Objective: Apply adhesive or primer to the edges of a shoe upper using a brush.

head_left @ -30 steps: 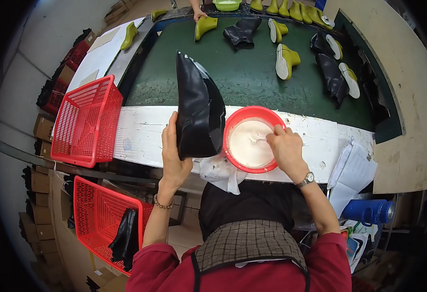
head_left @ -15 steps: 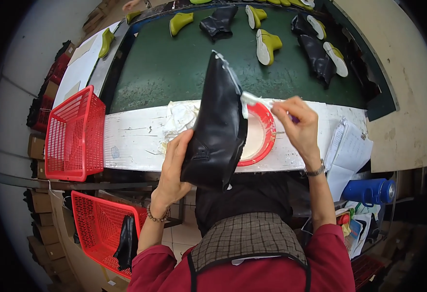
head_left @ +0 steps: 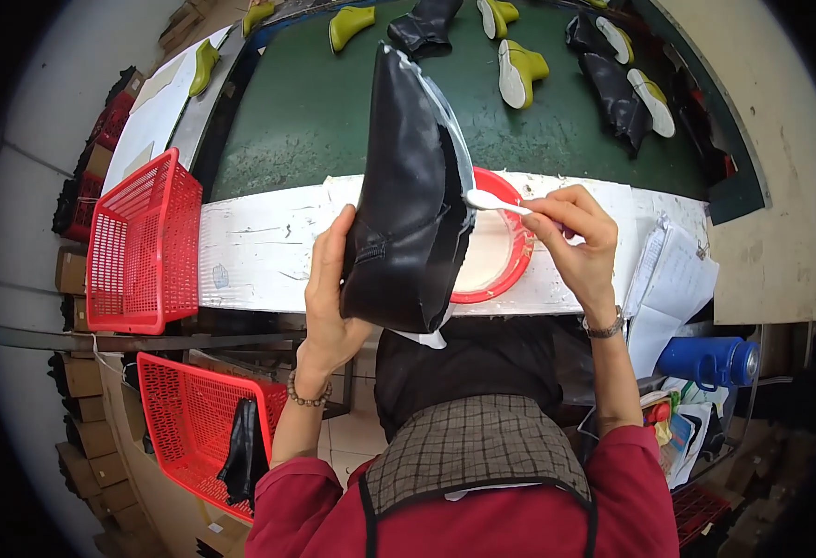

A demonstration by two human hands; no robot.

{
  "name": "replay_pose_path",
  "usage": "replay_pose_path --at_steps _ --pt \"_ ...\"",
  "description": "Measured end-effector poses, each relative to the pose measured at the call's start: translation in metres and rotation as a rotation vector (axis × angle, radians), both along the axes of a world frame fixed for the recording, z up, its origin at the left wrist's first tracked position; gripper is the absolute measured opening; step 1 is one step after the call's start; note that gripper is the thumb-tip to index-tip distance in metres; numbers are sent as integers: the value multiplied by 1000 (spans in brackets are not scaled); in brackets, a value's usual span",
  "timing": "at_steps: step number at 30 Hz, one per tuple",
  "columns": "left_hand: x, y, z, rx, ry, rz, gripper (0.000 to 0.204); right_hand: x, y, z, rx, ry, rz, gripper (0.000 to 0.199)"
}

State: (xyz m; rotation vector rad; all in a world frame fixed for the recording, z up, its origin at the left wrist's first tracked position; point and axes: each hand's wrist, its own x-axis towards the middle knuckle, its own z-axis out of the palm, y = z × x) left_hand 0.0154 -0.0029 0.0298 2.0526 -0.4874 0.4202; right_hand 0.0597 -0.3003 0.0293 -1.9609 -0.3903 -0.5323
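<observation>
My left hand (head_left: 333,288) grips a black leather boot upper (head_left: 398,195) by its lower left side and holds it raised over the bench edge. Wet white paste coats the rim along its upper right edge. Pinched in my right hand (head_left: 580,242) is a small white brush (head_left: 493,202) like a toothbrush, its head touching the coated edge. Behind the boot and brush, a red bowl (head_left: 517,265) of white paste is partly hidden. A bit of white material (head_left: 426,339) pokes out under the boot's lower edge.
Beyond the white bench (head_left: 259,242) lies a green conveyor belt (head_left: 305,121) bearing yellow shoe lasts (head_left: 522,73) and black boot uppers (head_left: 612,102). Red baskets (head_left: 152,251) stand at left. At right are papers (head_left: 673,279) and a blue flask (head_left: 705,361).
The boot upper has risen and tilted a little, and the brush has come to a lower part of its edge. The crumpled white cloth left of it no longer shows on the bench.
</observation>
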Motion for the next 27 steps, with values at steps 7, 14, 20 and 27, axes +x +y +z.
replay_pose_path --at_steps 7,14,20,27 --pt "21 -14 -3 -13 -168 93 80 -14 5 1 54 47 177 14" --pt "29 -15 -4 -1 -236 67 82 6 5 11 38 -105 17 17" --pt "46 -14 -10 -74 -342 199 82 -14 11 5 -24 -51 216 22" --pt "48 -4 -9 78 -404 262 79 -14 22 5 48 110 277 13"
